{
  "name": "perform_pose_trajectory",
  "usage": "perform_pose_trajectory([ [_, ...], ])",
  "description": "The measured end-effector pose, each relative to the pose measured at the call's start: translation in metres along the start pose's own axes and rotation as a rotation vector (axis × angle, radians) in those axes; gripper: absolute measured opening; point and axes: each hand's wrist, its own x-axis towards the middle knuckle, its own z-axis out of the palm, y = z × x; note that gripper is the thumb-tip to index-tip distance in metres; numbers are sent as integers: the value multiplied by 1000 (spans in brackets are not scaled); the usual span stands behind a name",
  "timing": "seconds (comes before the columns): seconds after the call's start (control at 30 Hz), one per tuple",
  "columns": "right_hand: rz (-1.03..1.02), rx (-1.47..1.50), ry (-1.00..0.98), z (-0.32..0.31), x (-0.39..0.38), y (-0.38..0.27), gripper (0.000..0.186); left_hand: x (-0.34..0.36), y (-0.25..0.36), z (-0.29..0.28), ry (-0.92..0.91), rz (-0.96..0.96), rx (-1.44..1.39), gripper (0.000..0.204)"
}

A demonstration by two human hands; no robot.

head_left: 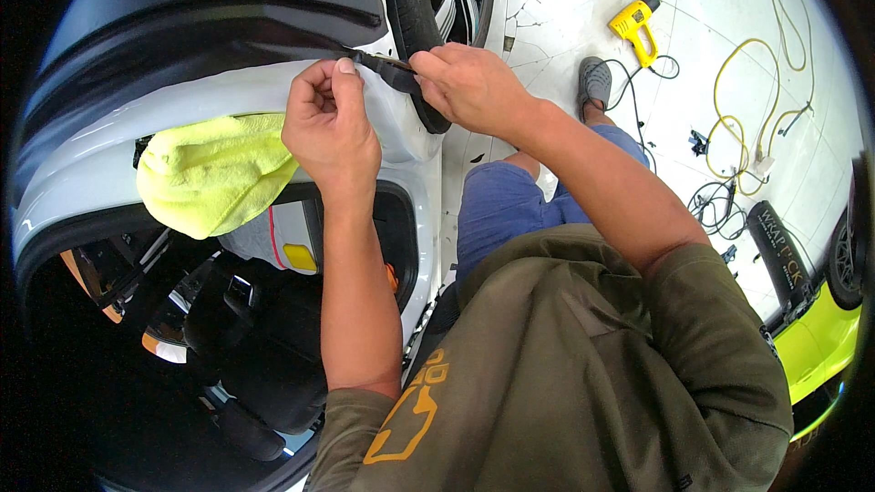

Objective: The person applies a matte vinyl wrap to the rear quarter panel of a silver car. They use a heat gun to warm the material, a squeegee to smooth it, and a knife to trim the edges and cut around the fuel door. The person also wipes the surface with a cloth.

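My left hand (pixel 334 118) is closed in a pinch at the edge of a black film (pixel 228 46), which covers the car's dark panel and lies in folds along the white bodywork (pixel 228 96). Level with it, close to the wheel, my right hand (pixel 469 87) has its fingers closed around a thin, knife-like tool (pixel 392 62) pointing toward the left hand. A loose black flap of film (pixel 401 80) hangs below the tool, over the white body corner. Fingers hide much of the tool.
A yellow-green cloth (pixel 214 173) drapes over the car's edge above the open interior (pixel 246 328). The tyre (pixel 410 0) stands just beyond my hands. On the tiled floor lie a yellow heat gun (pixel 635 29) and cables (pixel 720 109). A lime-green car (pixel 825 337) is at right.
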Motion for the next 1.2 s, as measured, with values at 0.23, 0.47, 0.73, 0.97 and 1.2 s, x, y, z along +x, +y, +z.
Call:
perform_pose_trajectory([
  [0.23,-34,-21,-8,3,2,11,15,0,0,0,2,18,27,12],
  [0.47,-89,-48,2,4,6,20,15,0,0,-1,-2,9,44,12],
  [0.73,-99,-47,6,11,8,23,13,0,-3,-3,-20,6,28,14],
  [0.97,-131,-34,29,14,10,29,13,0,0,-2,-17,-13,52,14],
  [1.2,-131,-30,23,9,13,31,12,0,2,3,1,26,122,17],
])
